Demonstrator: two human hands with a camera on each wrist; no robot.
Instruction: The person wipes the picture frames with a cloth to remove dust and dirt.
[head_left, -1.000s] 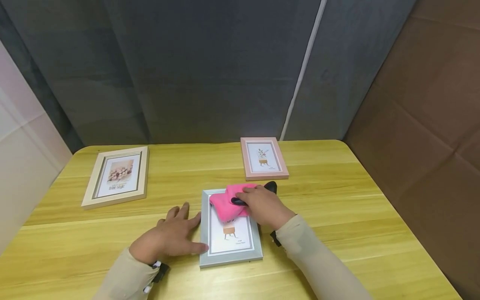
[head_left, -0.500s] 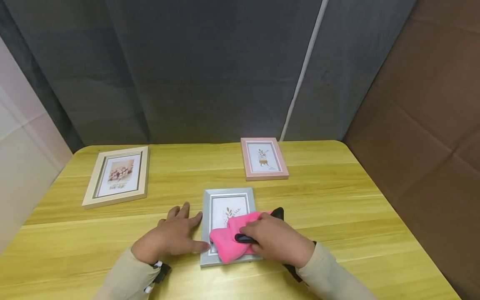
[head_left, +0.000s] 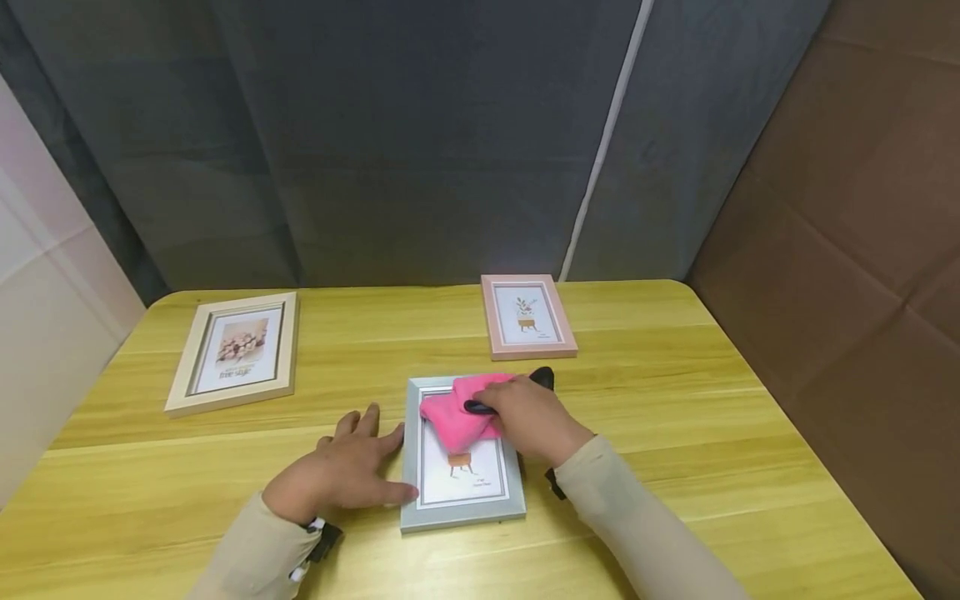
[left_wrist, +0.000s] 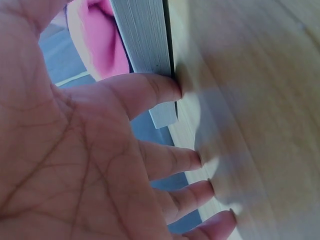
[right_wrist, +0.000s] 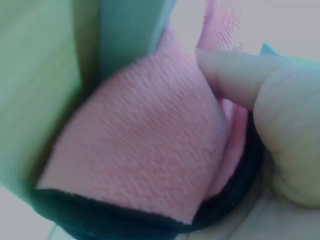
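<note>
Cloth (head_left: 452, 418) slid forward; right fingers (head_left: 498, 394) grip it; spread left fingers (head_left: 391, 439) touch frame (head_left: 476, 477).

The cream-framed print (head_left: 237, 350) bears lettering, apparently "free style".

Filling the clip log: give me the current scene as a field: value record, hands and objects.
right hand: grips pink cloth
cloth: black-edged, over upper part of gray frame
left hand: fingers spread, thumb on gray frame's left border
cream frame: flat, far left, untouched
pink frame: flat, far side, right of center, untouched
surface: wood-grain table
</note>
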